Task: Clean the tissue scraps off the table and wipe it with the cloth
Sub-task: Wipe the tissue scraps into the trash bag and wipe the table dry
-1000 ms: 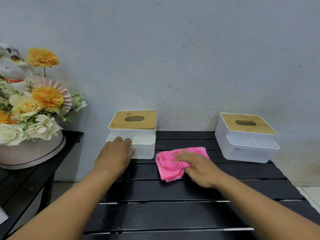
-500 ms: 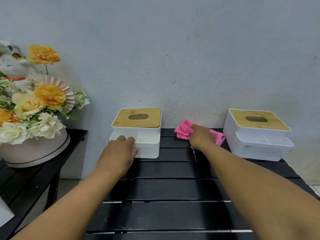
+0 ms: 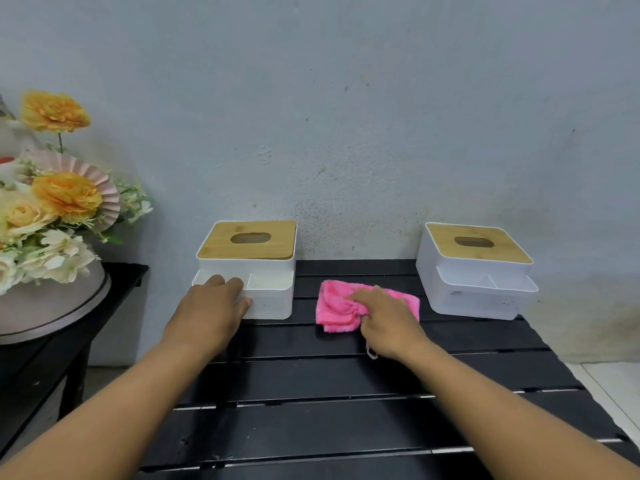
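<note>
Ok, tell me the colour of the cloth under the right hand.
The cloth is bright pink, clearest in the head view.

The single head-worn wide-angle view looked forward and down from the near edge of the black slatted table [image 3: 311, 427], close above it, facing the grey wall [image 3: 346, 116] behind the table's far edge.

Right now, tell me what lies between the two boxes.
Head view: only the cloth, held by the right hand, on the table.
</note>
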A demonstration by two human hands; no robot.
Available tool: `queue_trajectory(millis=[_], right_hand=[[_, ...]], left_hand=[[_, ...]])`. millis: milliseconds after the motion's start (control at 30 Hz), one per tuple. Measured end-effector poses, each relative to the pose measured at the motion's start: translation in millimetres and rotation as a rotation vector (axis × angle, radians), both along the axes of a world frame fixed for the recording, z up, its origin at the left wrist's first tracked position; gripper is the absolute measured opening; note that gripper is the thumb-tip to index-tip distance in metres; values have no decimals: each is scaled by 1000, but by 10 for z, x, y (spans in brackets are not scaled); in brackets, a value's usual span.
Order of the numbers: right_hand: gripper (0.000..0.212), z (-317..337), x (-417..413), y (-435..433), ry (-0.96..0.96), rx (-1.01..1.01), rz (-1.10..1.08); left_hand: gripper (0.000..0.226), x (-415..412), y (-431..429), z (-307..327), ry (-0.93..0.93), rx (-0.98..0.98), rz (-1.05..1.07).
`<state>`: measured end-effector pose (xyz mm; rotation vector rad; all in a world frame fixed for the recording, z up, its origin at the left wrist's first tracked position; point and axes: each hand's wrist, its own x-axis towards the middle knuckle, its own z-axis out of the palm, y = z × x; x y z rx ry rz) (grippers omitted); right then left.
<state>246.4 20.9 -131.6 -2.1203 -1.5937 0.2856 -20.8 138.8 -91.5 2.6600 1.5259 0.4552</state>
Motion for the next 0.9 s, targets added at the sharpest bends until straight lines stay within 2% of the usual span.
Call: queue_trajectory(millis=[100,300,433,567,633,767,900], right_hand=[[58,57,238,215,35,-34,-61],[54,131,658,534,132,-121,41],[52,118,517,508,74,-96,-33],[37,107,45,342,-1,-77,-216],[45,51,-207,181,11,-108,-234],[68,-60,-485,-156,-4,-127,-92],[64,14,-338,31,22,-128,-111]], left_hand=[[25,2,-9,-7,-14,4,-3],[24,0,-26,-4,-33,8,-18],[24,-9,-24,1,-18,6,-15],[25,-16,-24,2,-14,10,-15],[25,-7,-34,-2,-18,2,-15],[25,-6,-23,-12,-14,12,-9],[25,-4,-26,-27,-15,16,-8]])
